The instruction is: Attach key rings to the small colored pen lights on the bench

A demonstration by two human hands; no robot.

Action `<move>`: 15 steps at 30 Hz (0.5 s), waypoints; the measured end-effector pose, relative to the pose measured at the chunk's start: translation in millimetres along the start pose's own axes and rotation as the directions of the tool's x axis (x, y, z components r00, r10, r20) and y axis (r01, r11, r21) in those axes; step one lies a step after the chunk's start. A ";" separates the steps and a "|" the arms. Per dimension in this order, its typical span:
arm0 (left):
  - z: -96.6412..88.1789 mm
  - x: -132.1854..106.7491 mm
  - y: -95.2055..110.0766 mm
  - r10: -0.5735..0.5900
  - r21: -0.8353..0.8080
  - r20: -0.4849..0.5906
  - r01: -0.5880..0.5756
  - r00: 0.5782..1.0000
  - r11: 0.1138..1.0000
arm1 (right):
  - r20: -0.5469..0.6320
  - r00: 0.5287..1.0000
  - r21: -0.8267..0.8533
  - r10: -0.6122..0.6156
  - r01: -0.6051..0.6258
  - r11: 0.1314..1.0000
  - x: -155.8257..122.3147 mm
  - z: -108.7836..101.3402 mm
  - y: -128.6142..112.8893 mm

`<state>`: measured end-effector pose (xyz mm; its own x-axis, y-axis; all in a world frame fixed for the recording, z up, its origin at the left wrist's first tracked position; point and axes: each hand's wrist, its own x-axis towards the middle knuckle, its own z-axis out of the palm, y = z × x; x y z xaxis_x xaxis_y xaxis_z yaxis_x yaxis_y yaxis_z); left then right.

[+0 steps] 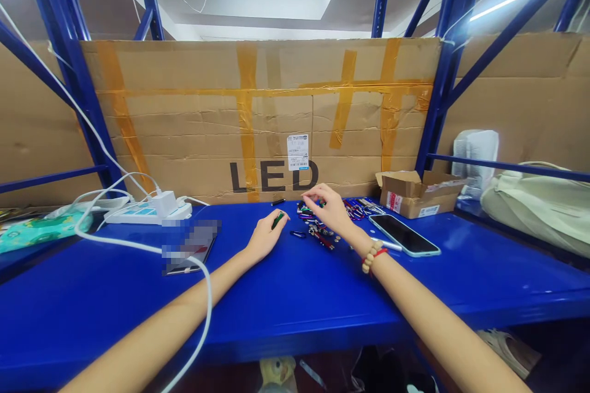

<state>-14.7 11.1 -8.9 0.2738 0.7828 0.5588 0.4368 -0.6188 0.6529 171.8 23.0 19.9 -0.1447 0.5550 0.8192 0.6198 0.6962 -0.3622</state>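
My left hand (263, 236) rests on the blue shelf top (295, 295) with its fingers closed round a small green cylinder (278, 219). My right hand (329, 209) reaches over a pile of small coloured cylinders and parts (318, 227); its fingertips are pinched together at the pile's far edge on a tiny piece I cannot make out. A bead bracelet (371, 256) sits on that wrist. One dark blue piece (297, 234) lies alone between the hands, and a small black piece (278, 201) lies by the cardboard.
A phone (403, 234) lies face up right of the pile, an open cardboard box (417, 193) behind it. At the left are a second phone (188, 252), a power strip (147, 212) and white cables (203, 295). A taped cardboard wall marked LED (271, 116) backs the shelf.
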 end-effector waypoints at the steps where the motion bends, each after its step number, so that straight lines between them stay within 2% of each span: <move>1: 0.0 -0.3 0.8 -0.015 0.016 0.009 0.015 1.000 1.000 | -0.005 0.998 -0.057 0.064 -0.064 0.996 1.0 -4.2 4.8; 2: 0.2 -0.4 1.1 -0.022 0.037 0.016 0.022 1.000 0.999 | 0.025 0.992 -0.126 0.122 -0.118 0.985 1.3 -7.9 8.7; 4: 0.8 -0.7 0.9 -0.015 0.097 0.023 0.013 1.000 0.995 | 0.155 0.961 -0.260 0.227 -0.182 0.948 0.2 -13.6 13.2; 7: 1.3 -1.7 0.4 0.020 0.208 0.021 -0.024 1.000 0.978 | 0.384 0.863 -0.379 0.328 -0.177 0.908 -3.7 -17.2 12.5; 11: -0.7 -4.6 4.4 0.071 0.364 0.071 -0.092 0.995 0.927 | 0.525 0.753 -0.408 0.396 -0.185 0.894 -6.2 -17.3 13.5; 15: -2.5 -6.5 9.7 0.097 0.439 0.139 -0.149 0.985 0.886 | 0.640 0.664 -0.328 0.386 -0.218 0.919 -6.5 -15.7 26.3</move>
<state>-14.4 -0.2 -5.0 0.4317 0.7205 0.5427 0.7224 -0.6365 0.2703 201.1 30.5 12.0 -0.3504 0.9289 0.1199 0.8541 0.3695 -0.3661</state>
